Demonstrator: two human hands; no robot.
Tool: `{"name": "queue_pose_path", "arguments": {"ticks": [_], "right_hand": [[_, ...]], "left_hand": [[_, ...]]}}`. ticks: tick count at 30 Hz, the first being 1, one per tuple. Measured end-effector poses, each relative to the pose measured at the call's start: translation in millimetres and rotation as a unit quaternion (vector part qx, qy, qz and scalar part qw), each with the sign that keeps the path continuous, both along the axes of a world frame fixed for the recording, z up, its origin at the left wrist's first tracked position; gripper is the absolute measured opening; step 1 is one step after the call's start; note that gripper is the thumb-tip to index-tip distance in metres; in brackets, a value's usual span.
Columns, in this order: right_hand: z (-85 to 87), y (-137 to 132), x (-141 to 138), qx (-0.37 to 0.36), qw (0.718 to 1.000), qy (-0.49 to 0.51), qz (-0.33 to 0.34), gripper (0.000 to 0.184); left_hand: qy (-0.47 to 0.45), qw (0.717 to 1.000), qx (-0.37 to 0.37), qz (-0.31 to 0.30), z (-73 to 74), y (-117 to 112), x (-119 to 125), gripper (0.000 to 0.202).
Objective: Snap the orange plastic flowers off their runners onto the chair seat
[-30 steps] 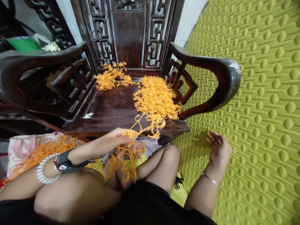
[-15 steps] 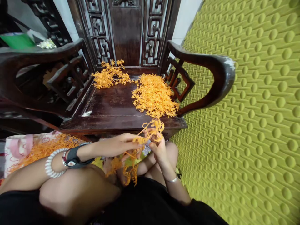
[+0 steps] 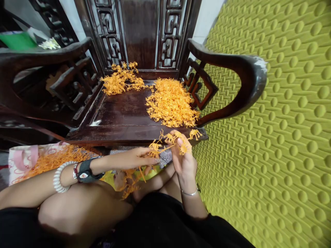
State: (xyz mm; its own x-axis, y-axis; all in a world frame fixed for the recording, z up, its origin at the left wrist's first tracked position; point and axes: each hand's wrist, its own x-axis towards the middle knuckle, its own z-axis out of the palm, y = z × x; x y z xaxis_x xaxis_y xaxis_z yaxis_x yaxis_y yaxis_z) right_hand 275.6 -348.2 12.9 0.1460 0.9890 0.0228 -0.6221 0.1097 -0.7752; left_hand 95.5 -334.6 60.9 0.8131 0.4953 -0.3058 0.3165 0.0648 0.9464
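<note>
Bag near L, white w/ pink print & pink handle; mass of loose orange strands heaped at its mouth, can't tell how deep. L forearm crosses in front, hides bag's near R part.

Chair, dark carved wood, straight ahead. On seat: big orange pile at R, against R armrest; smaller orange pile at far L, looser; few bits btwn the two along far edge. Pale mark near seat's L corner. R armrest tip worn whitish. Beyond L armrest, far L: green item, partly cut off, w/ white flower just beside. Yellow-green padded surface, rows of raised bumps, fills R side. Person's bare legs below hands, partly hidden by arms.

Both hands just near side of seat edge. L hand: coiled white band & dark strap at wrist; fingers half bent, nearly closed on orange sprig, exact pinch hidden. Tangled ends hang below L hand, above legs. R hand, thin silver bangle: raised, fingers curled, thumb close in, orange curls caught among them. Sprig's stem spans hand to hand. Small clump just R of R fingertips; contact w/ seat edge unclear.
</note>
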Motion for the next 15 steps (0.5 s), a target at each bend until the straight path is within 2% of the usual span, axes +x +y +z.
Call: {"name": "queue_pose_path", "arguments": {"ticks": [3, 5, 7, 9, 12, 14, 15], "right_hand": [[6.7, -1.5, 3.1, -0.027, 0.989, 0.070, 0.125, 0.020], [10.4, -3.7, 4.0, -0.038, 0.978, 0.114, 0.170, 0.020], [11.2, -4.0, 6.1, -0.035, 0.978, 0.126, 0.163, 0.022], [8.8, -0.9, 12.0, -0.010, 0.984, 0.127, 0.126, 0.031], [2.2, 7.6, 30.4, 0.108, 0.973, 0.184, 0.090, 0.048], [-0.7, 11.2, 46.8, 0.225, 0.943, 0.224, 0.096, 0.051], [-0.8, 11.3, 54.8, 0.247, 0.939, 0.204, 0.121, 0.051]], "left_hand": [[0.008, 1.000, 0.005, -0.023, 1.0, 0.0, -0.1, 0.025], [0.019, 0.999, 0.011, -0.044, 2.7, -0.1, -0.6, 0.026], [0.022, 0.997, 0.023, -0.064, 4.2, -0.2, -0.9, 0.027], [0.029, 0.996, 0.052, -0.068, 4.8, -0.5, -0.4, 0.029], [0.031, 0.995, 0.090, -0.040, 5.5, -2.0, 2.1, 0.033], [0.023, 0.995, 0.091, -0.030, 7.7, -4.1, 3.9, 0.041], [0.022, 0.995, 0.092, -0.031, 9.8, -5.5, 4.4, 0.043]]}}
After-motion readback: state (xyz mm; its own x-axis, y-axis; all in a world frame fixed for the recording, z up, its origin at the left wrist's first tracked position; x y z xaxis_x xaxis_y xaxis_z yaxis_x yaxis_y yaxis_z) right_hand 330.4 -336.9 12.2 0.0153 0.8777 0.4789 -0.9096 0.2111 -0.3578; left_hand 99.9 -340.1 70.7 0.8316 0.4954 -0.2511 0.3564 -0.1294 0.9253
